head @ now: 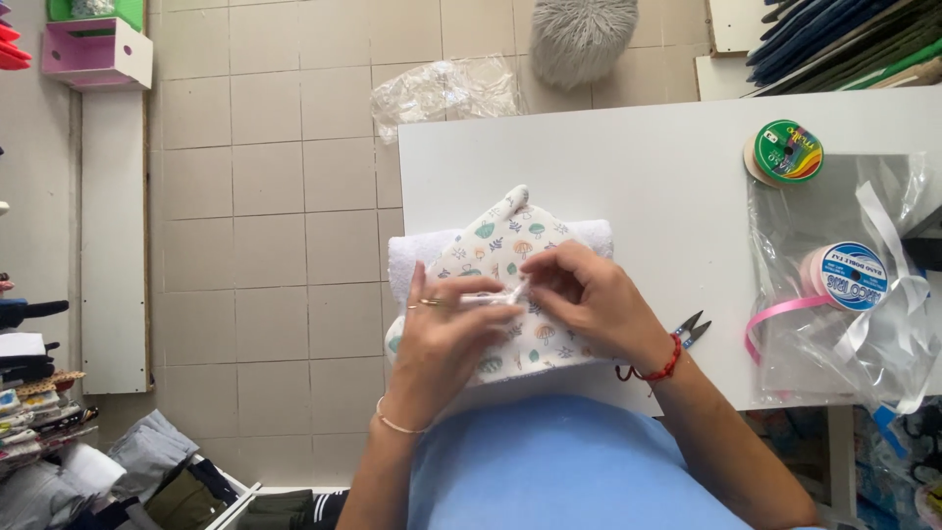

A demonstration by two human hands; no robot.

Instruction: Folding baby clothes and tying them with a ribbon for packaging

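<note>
A folded white towel with a printed patterned cloth (510, 240) on top lies at the near left corner of the white table (648, 167). My left hand (446, 334) rests on the cloth, fingers pinching something thin and white at its middle. My right hand (589, 294) meets it from the right, fingertips pinched on the same spot. Both hands cover most of the cloth's near half. What exactly they pinch is too small to tell.
Small thread snips (692, 329) lie just right of my right wrist. Further right sit a clear plastic bag (834, 324), a ribbon spool with pink and white ribbon (849, 277) and a green spool (788, 152). A crumpled plastic bag (442, 93) lies on the tiled floor.
</note>
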